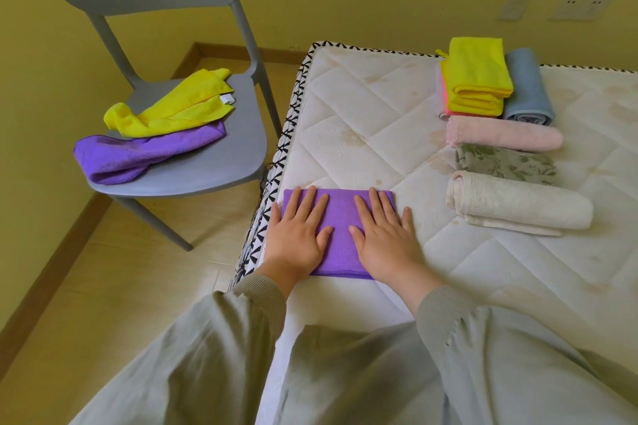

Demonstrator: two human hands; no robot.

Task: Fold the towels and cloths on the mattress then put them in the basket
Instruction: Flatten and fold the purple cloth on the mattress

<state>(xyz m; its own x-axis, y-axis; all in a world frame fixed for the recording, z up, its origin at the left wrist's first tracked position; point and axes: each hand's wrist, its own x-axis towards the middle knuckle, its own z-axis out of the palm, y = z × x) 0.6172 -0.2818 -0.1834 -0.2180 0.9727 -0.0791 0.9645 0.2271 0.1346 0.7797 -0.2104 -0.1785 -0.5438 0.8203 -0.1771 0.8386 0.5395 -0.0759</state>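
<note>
On quilted mattress, flat purple cloth

Left hand and right hand lie flat, palms down, fingers spread, side by side, arms reaching forward

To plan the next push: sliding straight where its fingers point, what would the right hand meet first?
Likely nothing: the right hand crosses purple cloth, then bare mattress; folded towels lie to its right.
</note>
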